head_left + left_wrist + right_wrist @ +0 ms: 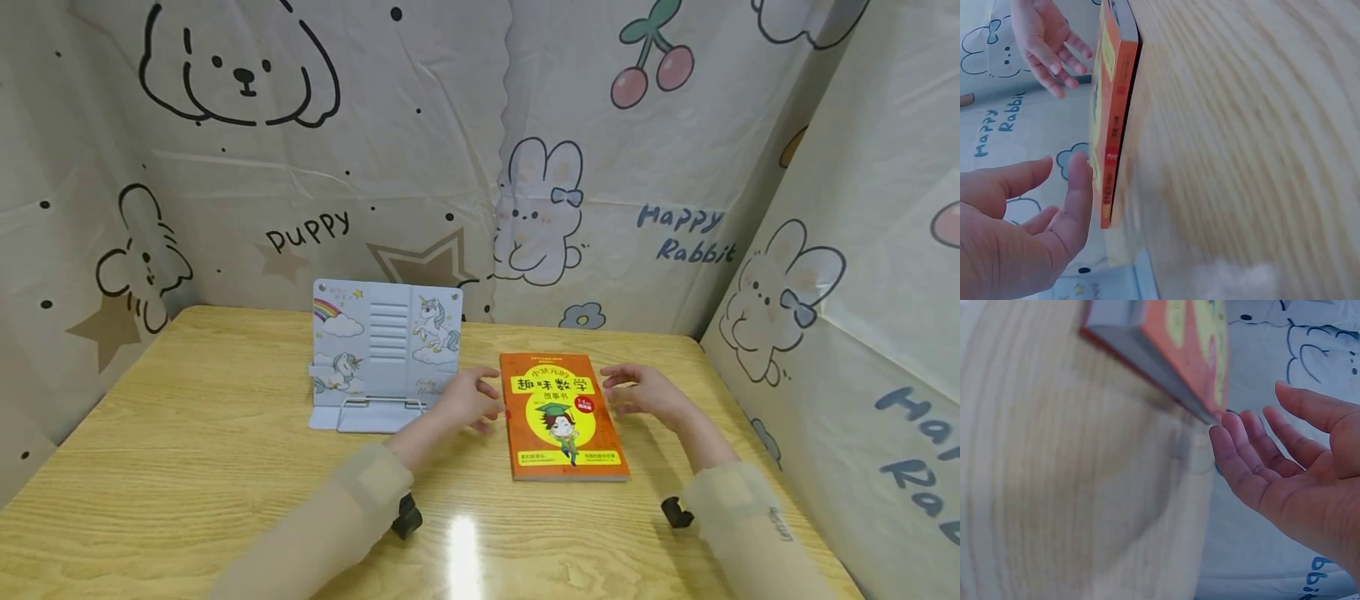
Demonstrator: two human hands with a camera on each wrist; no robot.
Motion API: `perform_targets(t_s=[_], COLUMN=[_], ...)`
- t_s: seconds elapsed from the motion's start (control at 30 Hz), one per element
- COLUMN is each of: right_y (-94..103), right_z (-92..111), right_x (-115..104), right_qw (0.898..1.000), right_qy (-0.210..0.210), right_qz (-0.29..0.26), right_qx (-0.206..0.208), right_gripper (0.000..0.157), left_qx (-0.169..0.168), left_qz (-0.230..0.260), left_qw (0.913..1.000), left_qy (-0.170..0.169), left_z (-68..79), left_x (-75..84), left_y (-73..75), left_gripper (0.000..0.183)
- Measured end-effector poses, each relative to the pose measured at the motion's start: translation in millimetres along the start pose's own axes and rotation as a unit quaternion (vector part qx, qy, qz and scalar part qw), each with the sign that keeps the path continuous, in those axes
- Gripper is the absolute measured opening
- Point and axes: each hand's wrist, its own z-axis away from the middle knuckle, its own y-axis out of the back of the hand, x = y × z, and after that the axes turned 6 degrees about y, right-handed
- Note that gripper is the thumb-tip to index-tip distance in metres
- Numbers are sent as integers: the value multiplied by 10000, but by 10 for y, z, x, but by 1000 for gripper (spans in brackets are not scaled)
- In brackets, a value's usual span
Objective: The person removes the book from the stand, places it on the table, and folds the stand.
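Observation:
An orange book (562, 417) with a yellow circle and a cartoon child in a green cap lies face up on the wooden table. My left hand (471, 400) is beside its left edge, fingers loosely bent and holding nothing. In the left wrist view the book's spine (1114, 134) faces that hand. On the other side, my right hand (643, 390) is by the upper right edge with its fingers spread and relaxed. The right wrist view shows those fingertips (1222, 440) close to a corner of the book, the palm bare.
A white metal book stand (390, 346) with unicorn and rainbow prints stands upright left of the book, its wire holder (381, 403) low in front, partly behind my left hand. Printed cloth (420, 150) hangs behind the table (187, 467) and along its sides.

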Motion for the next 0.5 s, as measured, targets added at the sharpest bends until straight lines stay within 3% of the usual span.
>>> perform_targets(t_s=[0.3, 0.5], right_y=[7, -60], right_z=[72, 126], right_x=[-272, -439], right_qw=[9996, 9983], right_qy=[263, 471], right_qz=[17, -101], right_qx=[110, 330], right_gripper=[46, 47], left_qx=[-105, 74], left_qz=[-667, -1140], left_qw=[9967, 9920], left_qy=[-459, -544], left_z=[187, 317], left_x=[51, 126], left_y=[215, 338], left_gripper=[57, 48])
